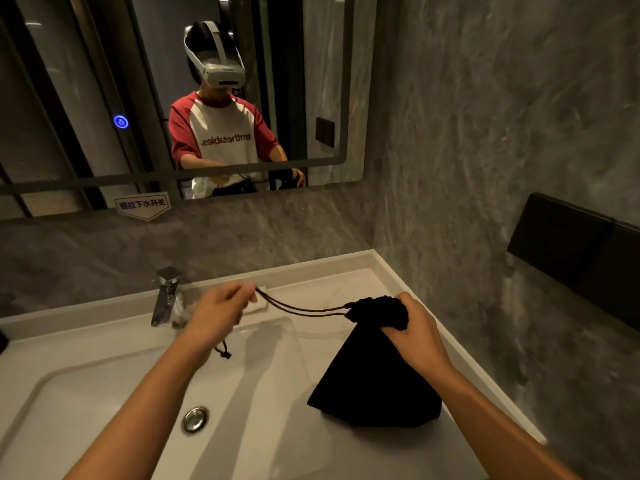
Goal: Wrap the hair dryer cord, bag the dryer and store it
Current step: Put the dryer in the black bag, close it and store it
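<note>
A black cloth drawstring bag [374, 382] stands bulging on the right side of the white sink counter [318, 282]. Its mouth is gathered tight under my right hand [415, 327], which grips the bunched top. My left hand [218, 310] is closed on the dark drawstring [301, 308], stretched taut to the left away from the bag. The cord's knotted end [224, 351] dangles below my left wrist. The hair dryer itself is hidden; I cannot see inside the bag.
A chrome faucet [166, 296] stands behind the basin, whose drain [195, 419] is near centre. A small white folded item [258, 304] lies by my left hand. A mirror [173, 98] covers the back wall; black panels [568, 244] are on the right wall.
</note>
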